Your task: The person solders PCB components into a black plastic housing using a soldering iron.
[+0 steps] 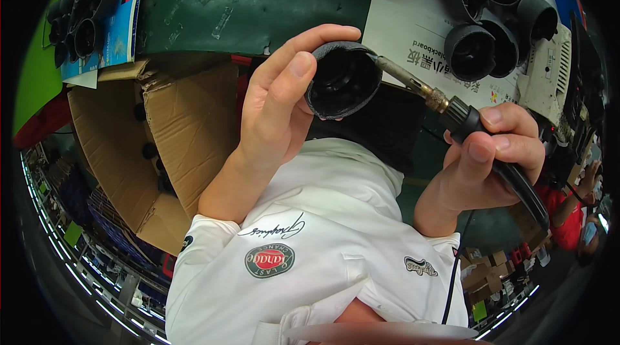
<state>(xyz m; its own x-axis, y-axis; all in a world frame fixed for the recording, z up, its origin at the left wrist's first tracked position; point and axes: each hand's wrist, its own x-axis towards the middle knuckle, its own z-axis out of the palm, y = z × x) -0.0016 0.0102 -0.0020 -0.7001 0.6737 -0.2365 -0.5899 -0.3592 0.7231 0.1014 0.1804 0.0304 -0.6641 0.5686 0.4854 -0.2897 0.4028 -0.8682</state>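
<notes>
My left hand is closed round the side of a black cup-shaped part with a dark mesh-like rim, its hollow side facing me. In my right hand is a soldering iron with a black handle and a worn metal barrel. The iron's bent tip lies at the upper right rim of the cup-shaped part, seemingly touching it. A dark cord hangs down below my right hand.
Several similar black cups crowd a white printed sheet at the right, beside a pale vented box. More stand at the far left on a blue sheet. A cardboard box stands open below the green table. Another person is at the right.
</notes>
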